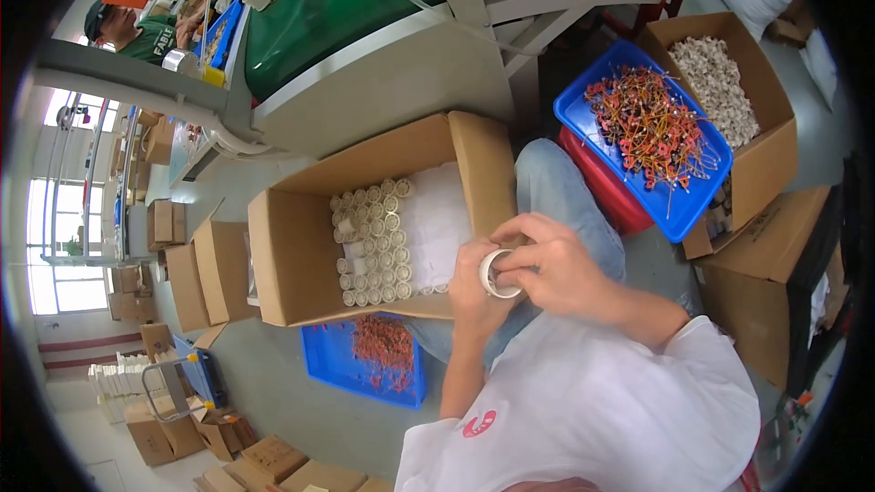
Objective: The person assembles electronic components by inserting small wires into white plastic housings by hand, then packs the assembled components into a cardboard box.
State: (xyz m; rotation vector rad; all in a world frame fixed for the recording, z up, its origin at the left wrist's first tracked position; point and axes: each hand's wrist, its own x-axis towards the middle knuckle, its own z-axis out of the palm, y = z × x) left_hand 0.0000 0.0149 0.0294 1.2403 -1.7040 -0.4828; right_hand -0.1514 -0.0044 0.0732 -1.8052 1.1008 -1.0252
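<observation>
Presently:
Grip: white tape roll (497,273) is clasped by left hand (474,287) and right hand (551,269), frame centre.
Risk: roll could be dropped into the cardboard box (292,255) if loosened.

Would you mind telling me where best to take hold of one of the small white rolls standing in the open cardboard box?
Probably by its top rim, from above. The white rolls stand on end, packed side by side in the cardboard box, so their sides are shut in; only the tops are free. Those on the row's edge by the white liner look easiest.
</observation>
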